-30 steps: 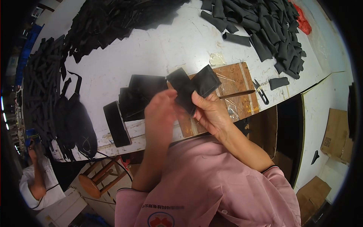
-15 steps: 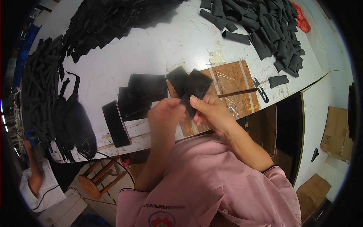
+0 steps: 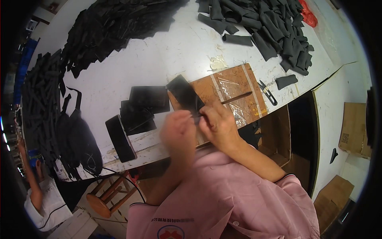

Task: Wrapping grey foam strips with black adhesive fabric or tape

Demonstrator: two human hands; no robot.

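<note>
Both my hands meet in front of me at the near edge of the table. My right hand (image 3: 219,125) is closed, its fingertips pinching the lower end of a flat black fabric piece (image 3: 184,92). My left hand (image 3: 179,129), blurred by motion, is curled in a fist with its fingertips at that same end. The fabric slants up and away over a brown cardboard sheet (image 3: 234,79). From behind my right hand juts a thin dark stick (image 3: 238,96); whether the hand grips it is hidden. More black fabric pieces (image 3: 149,97) lie stacked to the left.
A phone (image 3: 121,137) lies left of the stack. Thread snips (image 3: 268,93) and one grey fabric roll (image 3: 286,81) lie right of the cardboard. Dark fabric heaps (image 3: 119,24) and grey rolls (image 3: 270,30) cover the far table. A wooden stool (image 3: 101,203) and a co-worker's arm (image 3: 34,185) are at left.
The black fabric piece held up between my hands has come down, and its end now sits lower. My left hand has moved down and blurs. The stick has shifted left with my right hand.
</note>
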